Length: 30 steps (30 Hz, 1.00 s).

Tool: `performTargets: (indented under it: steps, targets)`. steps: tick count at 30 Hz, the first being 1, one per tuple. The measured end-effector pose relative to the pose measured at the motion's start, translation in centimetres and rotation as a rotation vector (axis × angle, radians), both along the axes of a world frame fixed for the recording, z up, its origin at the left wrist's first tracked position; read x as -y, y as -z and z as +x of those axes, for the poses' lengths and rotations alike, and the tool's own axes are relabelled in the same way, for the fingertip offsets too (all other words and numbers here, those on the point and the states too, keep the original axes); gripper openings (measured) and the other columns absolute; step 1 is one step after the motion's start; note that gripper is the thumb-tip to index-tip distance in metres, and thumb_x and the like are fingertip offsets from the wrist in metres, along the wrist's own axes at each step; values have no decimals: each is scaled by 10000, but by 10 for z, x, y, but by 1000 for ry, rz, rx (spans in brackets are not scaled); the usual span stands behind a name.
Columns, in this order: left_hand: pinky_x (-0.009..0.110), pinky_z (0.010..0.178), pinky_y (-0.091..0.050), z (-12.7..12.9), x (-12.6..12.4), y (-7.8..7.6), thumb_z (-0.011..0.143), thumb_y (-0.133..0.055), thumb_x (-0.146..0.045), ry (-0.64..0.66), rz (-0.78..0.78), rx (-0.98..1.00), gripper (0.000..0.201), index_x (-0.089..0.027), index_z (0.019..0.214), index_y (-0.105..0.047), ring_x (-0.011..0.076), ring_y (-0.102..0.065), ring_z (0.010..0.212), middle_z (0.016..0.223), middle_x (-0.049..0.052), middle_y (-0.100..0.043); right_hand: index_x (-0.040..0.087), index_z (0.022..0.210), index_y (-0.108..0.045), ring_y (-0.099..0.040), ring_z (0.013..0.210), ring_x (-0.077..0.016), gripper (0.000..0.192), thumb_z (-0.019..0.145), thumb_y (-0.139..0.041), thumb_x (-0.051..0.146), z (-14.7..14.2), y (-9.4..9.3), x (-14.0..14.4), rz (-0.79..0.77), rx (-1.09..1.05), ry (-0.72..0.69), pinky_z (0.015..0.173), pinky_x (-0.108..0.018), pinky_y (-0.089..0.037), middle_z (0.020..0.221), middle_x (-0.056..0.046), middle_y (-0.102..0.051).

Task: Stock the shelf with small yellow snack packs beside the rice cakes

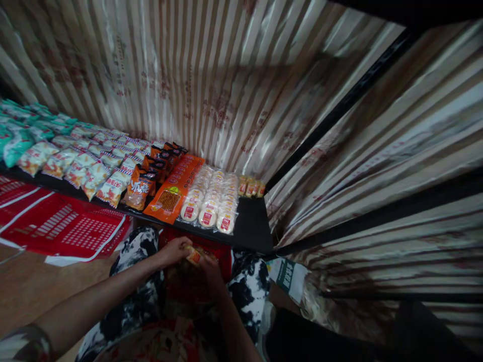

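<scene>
— Striped curtain (234,75) behind, dark shelf (252,226) low in front, packed in rows: teal bags (15,143) far left, then red-and-white snack bags (88,171), orange-brown pouches (141,186), a flat orange packet (175,193), clear sleeves of round white cakes (211,201), a few small yellow packets (251,188) at the back corner.

— And nearer?

— Red basket (215,254) between the knees, both hands over it. Left hand (174,250) with fingers pinching a small wrapped snack (193,256); right hand (211,269) touching the same snack from below, fingers mostly hidden, so cannot tell whether curled or spread.

— Risks?

— Dim and blurred here, so only a guess. Slippery wrapper, light pinch: could slide back into the basket. Tightly packed shelf edge: a nudge from a knee or wrist might tip the cake sleeves off. Red printed bags (64,226) loose on the floor just left: easy to tread on.
</scene>
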<state>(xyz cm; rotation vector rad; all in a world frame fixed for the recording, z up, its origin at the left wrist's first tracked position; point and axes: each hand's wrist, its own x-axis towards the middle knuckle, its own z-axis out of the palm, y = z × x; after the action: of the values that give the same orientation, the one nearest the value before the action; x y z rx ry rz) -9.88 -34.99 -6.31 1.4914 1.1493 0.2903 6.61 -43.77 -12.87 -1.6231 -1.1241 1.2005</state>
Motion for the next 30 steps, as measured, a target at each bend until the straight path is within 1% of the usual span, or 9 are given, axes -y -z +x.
performTargets:
  steps: [4,8,10,12,16,19,22,25,30]
  targets:
    - [247,738,-483,7,-3,-9,731,-506,-181,48,105,16,307,-139,1026,-581,152,-614,799,901,27,-656,192,905,-691,-673,757,-228,456,803,-521,602,2,-9,-1,-15,-282,37,715,-390,-556,836,-72,-712]
    - [269,866,-463,18,-7,-25,735,-502,-149,79,258,-7,326,-142,1045,-604,184,-615,946,1023,62,-673,181,995,-674,-678,817,-260,551,764,-525,659,6,-17,-6,48,-253,72,736,-396,-554,888,-92,-715]
    - [276,895,-454,24,-9,-36,752,-503,-161,91,308,-31,349,-148,1086,-604,194,-612,983,1071,67,-671,184,1073,-651,-682,865,-259,560,768,-526,637,9,-23,-8,83,-198,100,764,-385,-554,958,-100,-715]
    - [276,879,-461,30,-11,-47,775,-499,-183,100,329,-60,370,-146,1131,-593,195,-621,958,1063,66,-674,187,1136,-628,-681,905,-247,537,789,-524,583,14,-31,-9,122,-102,136,789,-369,-555,1022,-109,-707]
    - [267,856,-465,47,-17,-69,800,-487,-200,127,359,-65,354,-168,1137,-591,188,-628,936,1013,43,-685,189,1158,-633,-645,1002,-228,421,830,-531,432,25,-63,-9,292,253,221,876,-363,-530,1130,-121,-673]
    - [264,858,-461,62,-23,-82,812,-477,-203,153,419,-33,318,-177,1103,-601,186,-622,960,1026,41,-687,202,1120,-658,-616,1032,-227,335,855,-527,359,35,-90,-10,425,510,259,932,-391,-491,1102,-95,-686]
    - [256,836,-460,82,-30,-94,817,-476,-203,190,487,-27,260,-180,1030,-624,180,-624,931,990,34,-692,203,1080,-673,-627,959,-207,287,893,-493,325,46,-108,-13,471,596,256,861,-352,-513,1037,-83,-703]
    - [253,815,-463,103,-37,-108,831,-471,-199,215,516,-73,251,-182,1023,-632,178,-631,913,983,35,-695,193,1105,-660,-625,946,-209,306,887,-531,364,61,-111,-18,512,630,243,836,-338,-519,1040,-91,-699]
    - [252,896,-453,140,-48,-127,836,-478,-174,269,553,-110,322,-169,1126,-616,183,-620,1031,1117,65,-678,146,1171,-629,-629,942,-241,449,850,-566,454,91,-103,-35,510,683,351,840,-371,-513,1048,-128,-693]
